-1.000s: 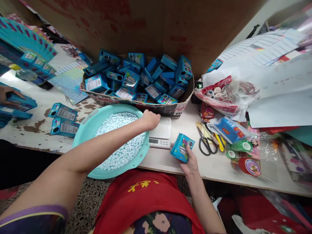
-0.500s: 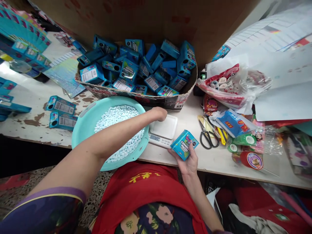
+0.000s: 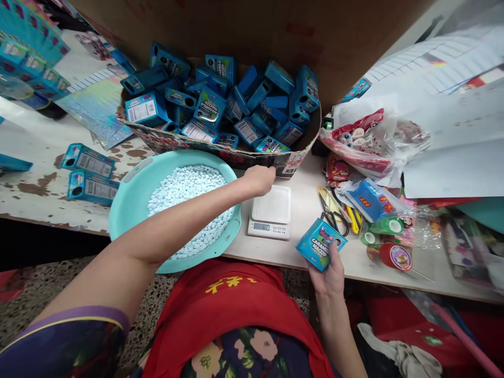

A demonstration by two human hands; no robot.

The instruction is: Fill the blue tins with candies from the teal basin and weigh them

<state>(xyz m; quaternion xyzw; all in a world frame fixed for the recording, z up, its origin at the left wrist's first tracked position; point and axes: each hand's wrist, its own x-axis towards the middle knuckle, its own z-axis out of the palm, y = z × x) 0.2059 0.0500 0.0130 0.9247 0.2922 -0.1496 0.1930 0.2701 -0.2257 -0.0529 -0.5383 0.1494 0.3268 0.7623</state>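
Observation:
My right hand (image 3: pixel 329 278) grips a blue candy box (image 3: pixel 317 247) from below, thumb on its printed front, just right of a white kitchen scale (image 3: pixel 271 207). My left hand (image 3: pixel 260 181) is closed above the scale's back edge, near the front wall of the carton. Its fingertips are turned away, so what they hold, if anything, is hidden. Beneath my left forearm lies a turquoise basin (image 3: pixel 129 210) with many small pale-blue candies (image 3: pixel 185 191) in it. The scale's plate carries nothing, and its display is lit but too small to read.
Behind the scale stands a cardboard carton (image 3: pixel 165 139) full of blue boxes. Two more blue boxes (image 3: pixel 92 186) lie left of the basin. At right are scissors (image 3: pixel 334 215), a yellow cutter (image 3: pixel 355 219), tape rolls (image 3: pixel 388 226) and a plastic bag (image 3: pixel 378 136) with plush items.
My right hand has carried the blue box to the right, away from the scale. My left hand has shifted slightly back off the plate. The view has swung a little.

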